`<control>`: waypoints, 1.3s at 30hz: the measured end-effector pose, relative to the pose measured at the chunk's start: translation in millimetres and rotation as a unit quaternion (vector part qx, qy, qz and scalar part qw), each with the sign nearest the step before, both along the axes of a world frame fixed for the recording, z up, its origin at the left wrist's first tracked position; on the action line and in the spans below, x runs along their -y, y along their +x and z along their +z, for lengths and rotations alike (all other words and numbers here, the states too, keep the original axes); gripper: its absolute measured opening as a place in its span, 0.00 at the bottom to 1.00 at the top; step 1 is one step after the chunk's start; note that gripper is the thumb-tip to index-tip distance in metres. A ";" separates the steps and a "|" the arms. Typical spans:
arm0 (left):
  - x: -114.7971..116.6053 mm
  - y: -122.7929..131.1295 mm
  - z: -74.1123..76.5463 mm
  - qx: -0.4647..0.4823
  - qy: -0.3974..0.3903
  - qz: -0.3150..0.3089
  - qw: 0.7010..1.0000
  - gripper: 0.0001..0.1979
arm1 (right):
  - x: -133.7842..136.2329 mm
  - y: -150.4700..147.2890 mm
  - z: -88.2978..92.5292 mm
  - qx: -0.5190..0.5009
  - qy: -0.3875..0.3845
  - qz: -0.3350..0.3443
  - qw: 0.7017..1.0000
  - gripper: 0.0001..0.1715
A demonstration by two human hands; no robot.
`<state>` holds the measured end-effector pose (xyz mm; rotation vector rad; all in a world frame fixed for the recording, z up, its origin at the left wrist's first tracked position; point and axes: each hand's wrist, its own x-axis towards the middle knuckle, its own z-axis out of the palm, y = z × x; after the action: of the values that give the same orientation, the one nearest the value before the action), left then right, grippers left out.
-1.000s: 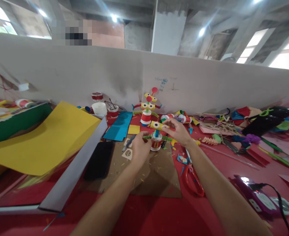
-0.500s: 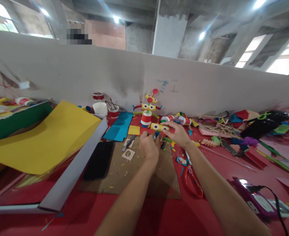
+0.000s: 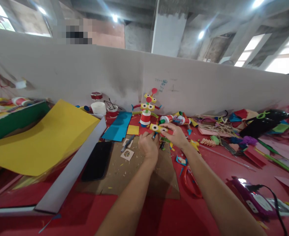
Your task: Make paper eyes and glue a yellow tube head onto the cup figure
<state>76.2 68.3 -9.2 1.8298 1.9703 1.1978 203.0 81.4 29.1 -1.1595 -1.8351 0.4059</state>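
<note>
In the head view a yellow paper tube with two paper eyes (image 3: 151, 127) is held level above the cardboard mat (image 3: 139, 178). The thumb and fingers of my right hand (image 3: 176, 135) close on the tube's right end. My left hand (image 3: 148, 146) is just below the tube, fingers bent together around a small blue piece (image 3: 155, 134) that is mostly hidden. Behind my hands stands a paper-cup figure (image 3: 145, 117) with yellow eye tubes and folded-paper arms. A grey pen-like tool (image 3: 128, 143) and a square with a cut-out circle (image 3: 127, 154) lie left of my left hand.
A black phone (image 3: 98, 161) lies on the mat's left side. A white-edged box (image 3: 52, 200) with a yellow sheet (image 3: 43, 141) stands at left. Red-handled scissors (image 3: 190, 183) are near my right forearm; a purple power strip (image 3: 254, 196) sits at right.
The yellow tube tilts slightly more, its right end lower, and my right fingers have shifted a little on it. The whole view has moved slightly.
</note>
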 end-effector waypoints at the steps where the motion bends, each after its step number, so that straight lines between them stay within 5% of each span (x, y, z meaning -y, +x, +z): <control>1: -0.3 0.1 -0.5 -0.001 0.000 0.000 1.000 0.12 | 0.0 -0.3 0.4 0.003 0.001 0.001 1.000 0.13; 13: 11.9 -11.4 1.1 0.072 -0.032 -0.011 0.997 0.18 | 5.6 -2.0 9.8 0.000 -0.014 0.013 1.000 0.17; 20: 32.6 -24.2 0.1 0.165 0.032 -0.065 0.984 0.17 | 7.2 -3.9 14.9 0.011 -0.009 0.010 1.000 0.18; 29: 46.7 -14.5 -39.6 0.369 -0.063 -0.044 0.926 0.16 | 10.3 -2.5 14.8 0.005 -0.003 0.031 1.000 0.19; 39: 36.3 -15.9 -54.3 0.340 -0.039 -0.007 0.940 0.17 | 1.4 -1.8 19.5 0.003 -0.020 0.018 1.000 0.17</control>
<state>60.3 32.0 -63.5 1.1532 1.5662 1.4634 201.2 80.0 48.6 -1.1574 -1.8629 0.4619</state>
